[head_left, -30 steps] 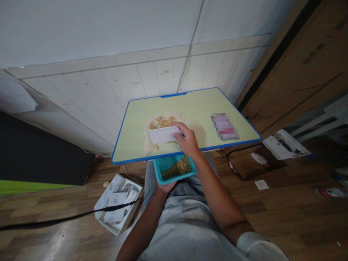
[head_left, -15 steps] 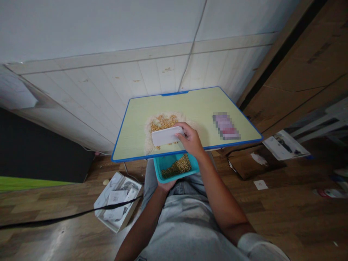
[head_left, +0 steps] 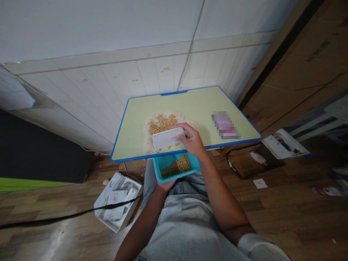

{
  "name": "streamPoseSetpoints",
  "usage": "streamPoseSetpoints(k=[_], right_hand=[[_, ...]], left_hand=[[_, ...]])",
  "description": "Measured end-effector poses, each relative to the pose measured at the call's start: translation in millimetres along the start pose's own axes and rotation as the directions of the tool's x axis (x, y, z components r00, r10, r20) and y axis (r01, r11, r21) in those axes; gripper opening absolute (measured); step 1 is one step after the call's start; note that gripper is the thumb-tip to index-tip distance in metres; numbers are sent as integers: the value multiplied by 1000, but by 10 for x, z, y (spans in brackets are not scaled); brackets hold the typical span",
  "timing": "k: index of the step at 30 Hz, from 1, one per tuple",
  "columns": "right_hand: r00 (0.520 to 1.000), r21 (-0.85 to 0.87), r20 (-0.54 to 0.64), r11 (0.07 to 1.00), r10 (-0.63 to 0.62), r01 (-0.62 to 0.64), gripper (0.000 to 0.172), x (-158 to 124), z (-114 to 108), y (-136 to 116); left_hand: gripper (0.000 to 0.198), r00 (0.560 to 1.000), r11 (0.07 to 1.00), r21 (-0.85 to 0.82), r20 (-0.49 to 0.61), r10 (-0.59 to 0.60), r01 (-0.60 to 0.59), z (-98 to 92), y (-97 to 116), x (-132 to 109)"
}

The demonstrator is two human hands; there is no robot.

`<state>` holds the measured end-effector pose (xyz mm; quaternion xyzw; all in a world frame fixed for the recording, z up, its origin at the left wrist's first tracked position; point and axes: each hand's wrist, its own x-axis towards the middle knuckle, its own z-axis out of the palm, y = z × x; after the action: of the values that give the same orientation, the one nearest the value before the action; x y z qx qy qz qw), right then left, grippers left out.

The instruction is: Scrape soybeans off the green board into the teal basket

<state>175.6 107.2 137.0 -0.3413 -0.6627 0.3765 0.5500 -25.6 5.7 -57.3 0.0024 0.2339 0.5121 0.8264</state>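
White flat piece (head_left: 166, 139) held at mid-frame amid spread yellow beans (head_left: 163, 123).
Between thumb and fingers of the right hand (head_left: 191, 140), the piece is pinched; the beans are bordered by pale grains (head_left: 147, 139) on the blue-edged table (head_left: 201, 103). At lower centre, just below the table's near edge, a teal container (head_left: 165, 162) partly filled with more beans (head_left: 182, 165) is supported from beneath by the left hand (head_left: 165, 185), whose hidden fingers cannot be judged.
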Motion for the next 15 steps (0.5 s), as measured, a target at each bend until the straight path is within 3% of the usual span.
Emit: streamPoseSetpoints(k=[8, 15], right_hand=[[997, 23, -75, 1000, -7, 9, 31, -4, 2, 29], [992, -12, -122, 1000, -13, 12, 33, -33, -48, 60]], left_hand=[[66, 989, 998, 18, -131, 65, -63, 248, -55, -74], [73, 960, 992, 99, -264, 99, -75, 582, -85, -198]])
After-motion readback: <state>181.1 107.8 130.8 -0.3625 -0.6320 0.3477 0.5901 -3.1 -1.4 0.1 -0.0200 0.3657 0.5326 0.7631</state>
